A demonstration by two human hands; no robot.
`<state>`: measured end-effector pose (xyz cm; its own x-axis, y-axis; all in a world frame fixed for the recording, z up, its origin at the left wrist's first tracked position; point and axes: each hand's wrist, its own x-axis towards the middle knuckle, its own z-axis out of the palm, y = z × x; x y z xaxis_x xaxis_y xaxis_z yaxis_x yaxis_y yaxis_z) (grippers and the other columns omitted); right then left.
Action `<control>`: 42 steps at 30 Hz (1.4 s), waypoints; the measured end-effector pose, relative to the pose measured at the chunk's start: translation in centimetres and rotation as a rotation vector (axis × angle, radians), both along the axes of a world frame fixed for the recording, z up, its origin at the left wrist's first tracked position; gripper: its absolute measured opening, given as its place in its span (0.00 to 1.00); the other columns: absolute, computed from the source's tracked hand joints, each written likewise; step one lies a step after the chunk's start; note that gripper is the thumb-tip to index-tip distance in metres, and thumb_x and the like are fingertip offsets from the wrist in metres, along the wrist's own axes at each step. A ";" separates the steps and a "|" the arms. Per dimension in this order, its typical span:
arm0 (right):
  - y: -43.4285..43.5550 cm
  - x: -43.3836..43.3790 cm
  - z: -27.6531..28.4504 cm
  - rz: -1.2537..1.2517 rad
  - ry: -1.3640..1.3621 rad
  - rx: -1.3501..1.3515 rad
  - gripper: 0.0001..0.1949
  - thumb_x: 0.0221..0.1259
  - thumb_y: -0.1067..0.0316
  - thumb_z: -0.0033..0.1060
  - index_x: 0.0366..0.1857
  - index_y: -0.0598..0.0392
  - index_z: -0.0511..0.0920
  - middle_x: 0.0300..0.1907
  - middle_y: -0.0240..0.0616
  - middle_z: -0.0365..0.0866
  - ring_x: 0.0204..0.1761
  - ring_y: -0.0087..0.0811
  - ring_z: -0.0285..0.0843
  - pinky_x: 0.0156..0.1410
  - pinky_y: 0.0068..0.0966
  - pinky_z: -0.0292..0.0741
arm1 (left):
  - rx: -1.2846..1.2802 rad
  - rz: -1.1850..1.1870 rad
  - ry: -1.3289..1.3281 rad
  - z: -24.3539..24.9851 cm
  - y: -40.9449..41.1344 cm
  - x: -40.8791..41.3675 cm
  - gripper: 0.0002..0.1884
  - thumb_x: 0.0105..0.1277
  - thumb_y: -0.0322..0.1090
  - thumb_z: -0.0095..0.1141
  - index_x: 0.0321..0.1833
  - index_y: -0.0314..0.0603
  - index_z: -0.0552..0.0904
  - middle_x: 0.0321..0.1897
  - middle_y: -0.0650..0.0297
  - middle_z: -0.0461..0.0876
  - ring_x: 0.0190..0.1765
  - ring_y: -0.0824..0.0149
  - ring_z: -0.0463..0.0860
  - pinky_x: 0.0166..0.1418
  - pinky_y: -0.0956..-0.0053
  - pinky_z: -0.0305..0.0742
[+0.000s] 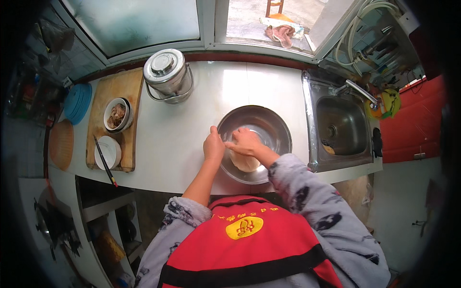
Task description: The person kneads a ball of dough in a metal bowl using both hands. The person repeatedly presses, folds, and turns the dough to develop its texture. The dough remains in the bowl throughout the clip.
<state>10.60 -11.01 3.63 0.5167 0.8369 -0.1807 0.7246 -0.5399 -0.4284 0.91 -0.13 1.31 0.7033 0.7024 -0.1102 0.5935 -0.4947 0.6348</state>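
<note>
A wide stainless steel basin (277, 144) sits on the white counter in front of me. Inside it, towards the near side, lies a smooth pale lump of dough (245, 162). My left hand (213, 145) grips the basin's left rim, with its thumb pointing up. Over the far part of the dough is my right hand (246, 140), its fingers bent and its thumb reaching left near my left hand. The fingertips are partly hidden, so how firmly they hold the dough does not show.
A lidded steel pail (167, 73) stands at the back left. Beside it, a wooden cutting board (124, 84) bears a bowl of meat pieces (117, 116), a white bowl (108, 153) and dark chopsticks (103, 158). Blue (77, 104) and orange (61, 144) baskets flank it. Right lies a steel sink (340, 126).
</note>
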 end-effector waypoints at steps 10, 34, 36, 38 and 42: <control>-6.4 -4.6 -0.4 0.060 -0.348 0.225 0.10 0.50 0.58 0.61 0.31 0.52 0.80 0.36 0.39 0.78 0.44 0.40 0.75 0.58 0.38 0.69 | -0.035 0.052 -0.050 -0.2 -0.4 -0.2 0.09 0.67 0.27 0.52 0.45 0.37 0.66 0.30 0.41 0.82 0.37 0.37 0.81 0.39 0.47 0.74; 1.6 0.1 1.0 -0.007 -0.024 -0.064 0.14 0.55 0.55 0.55 0.25 0.54 0.82 0.34 0.44 0.81 0.43 0.45 0.77 0.48 0.42 0.71 | -0.014 -0.034 -0.049 -0.1 0.6 -0.2 0.10 0.68 0.27 0.49 0.47 0.36 0.64 0.29 0.39 0.81 0.38 0.35 0.80 0.39 0.45 0.72; -1.0 -1.1 1.9 0.013 -0.110 -0.067 0.13 0.55 0.54 0.56 0.27 0.54 0.82 0.34 0.42 0.80 0.42 0.43 0.76 0.49 0.40 0.71 | -0.017 -0.033 -0.037 0.1 0.3 -0.3 0.09 0.68 0.27 0.49 0.46 0.36 0.64 0.30 0.40 0.81 0.38 0.36 0.81 0.40 0.46 0.73; -4.2 -3.3 0.3 0.047 -0.288 0.092 0.13 0.54 0.54 0.58 0.29 0.52 0.82 0.33 0.40 0.79 0.40 0.40 0.76 0.50 0.36 0.70 | -0.027 -0.039 -0.008 0.6 0.2 0.0 0.09 0.68 0.26 0.49 0.46 0.37 0.64 0.31 0.42 0.82 0.38 0.38 0.81 0.41 0.47 0.75; -4.2 -5.0 -1.3 -0.060 -0.326 0.357 0.07 0.48 0.60 0.61 0.24 0.50 0.78 0.29 0.36 0.74 0.36 0.38 0.74 0.48 0.35 0.71 | -0.036 -0.037 -0.005 0.4 -0.2 -0.3 0.09 0.68 0.26 0.49 0.47 0.37 0.64 0.31 0.42 0.82 0.38 0.38 0.82 0.40 0.48 0.75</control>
<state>5.59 -15.22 2.30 0.5481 0.7839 0.2916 0.8239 -0.4458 -0.3500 0.65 -0.29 1.75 0.7296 0.6712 -0.1309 0.5715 -0.4935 0.6556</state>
